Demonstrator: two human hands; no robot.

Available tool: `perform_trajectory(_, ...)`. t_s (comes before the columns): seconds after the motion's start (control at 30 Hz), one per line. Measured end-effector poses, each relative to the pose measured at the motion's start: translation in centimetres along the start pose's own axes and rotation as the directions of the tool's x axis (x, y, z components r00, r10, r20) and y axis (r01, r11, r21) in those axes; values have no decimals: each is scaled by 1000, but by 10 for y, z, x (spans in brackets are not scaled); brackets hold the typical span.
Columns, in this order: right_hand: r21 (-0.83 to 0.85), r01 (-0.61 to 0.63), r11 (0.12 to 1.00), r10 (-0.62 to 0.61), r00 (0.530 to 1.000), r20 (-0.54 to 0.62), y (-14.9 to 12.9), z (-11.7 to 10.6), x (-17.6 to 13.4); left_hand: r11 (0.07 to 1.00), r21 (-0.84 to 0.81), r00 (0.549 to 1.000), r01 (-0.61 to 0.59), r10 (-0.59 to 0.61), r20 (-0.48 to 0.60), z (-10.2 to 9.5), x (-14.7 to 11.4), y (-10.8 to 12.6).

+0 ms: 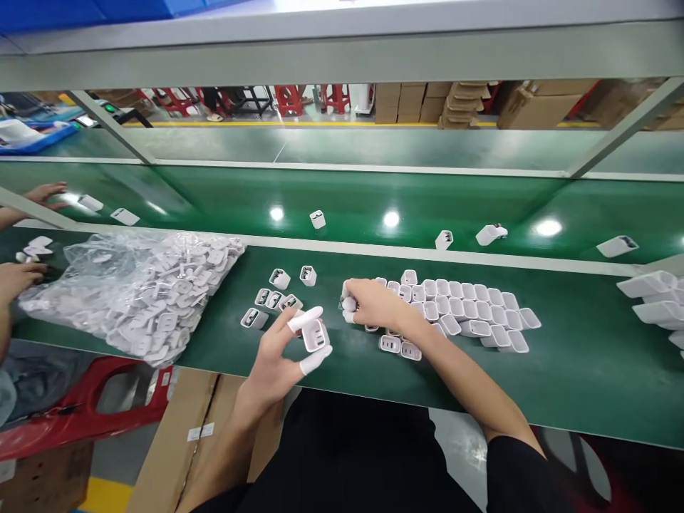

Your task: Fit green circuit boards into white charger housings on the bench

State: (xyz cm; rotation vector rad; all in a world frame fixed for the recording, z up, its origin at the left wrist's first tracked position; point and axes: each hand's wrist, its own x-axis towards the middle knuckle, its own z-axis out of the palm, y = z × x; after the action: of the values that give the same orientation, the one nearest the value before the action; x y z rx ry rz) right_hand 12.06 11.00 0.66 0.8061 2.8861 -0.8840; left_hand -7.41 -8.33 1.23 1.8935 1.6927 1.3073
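Observation:
My left hand [278, 356], white finger cots on its thumb and finger, pinches a white plastic charger housing [315, 335]. The housing's open end faces me, and slots show inside it. Fingers curled together, my right hand [371, 303] is closed just left of a block of white housings [467, 308]. Something small, pale and greyish sits at its covered fingertips, too hidden to name. Beyond my left hand, several housings with dark and metallic parts inside [263, 297] stand on the green bench [331, 370].
A clear bag of white plastic pieces [160, 299] lies to the left. A co-worker's hands [21, 281] are at the far left. Spaced-out housings [317, 219] lie on the green belt [353, 199] behind a pale rail. More housings [657, 292] are stacked at the right edge.

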Motion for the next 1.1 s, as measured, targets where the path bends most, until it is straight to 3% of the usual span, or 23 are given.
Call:
perform_trajectory(0.07,155,56,986,-42,995,-88,5,-13,-6,995,-80,998,53,-54,-17,7,-14,-2)
perform_trajectory(0.13,398,194,897,-100,964,-246,8,-24,-11,984,-156,994,87,-95,-48,11,-19,-4)
perform_trajectory(0.23,626,504,595,-153,836,-527,5,-33,-21,973,-217,988,78,-105,-114,11,-13,-1)
perform_trajectory(0.33,580,668,465,-213,721,-660,-10,-36,-35,979,-204,990,-12,-17,-139,8,-1,6)
perform_trajectory(0.47,491,706,510,-225,660,-716,-27,-36,-54,973,-151,980,-175,157,-123,8,17,16)
perform_trajectory(0.6,445,741,503,-270,624,-733,-33,-30,-61,957,-80,945,-277,257,-200,9,25,23)
perform_trajectory(0.77,392,752,529,-326,607,-725,-35,-23,-58,956,-94,935,-277,247,-253,10,23,22)
perform_trajectory(1.1,381,741,553,-362,626,-691,-43,-22,-55,953,-62,925,-296,270,-268,11,21,20)
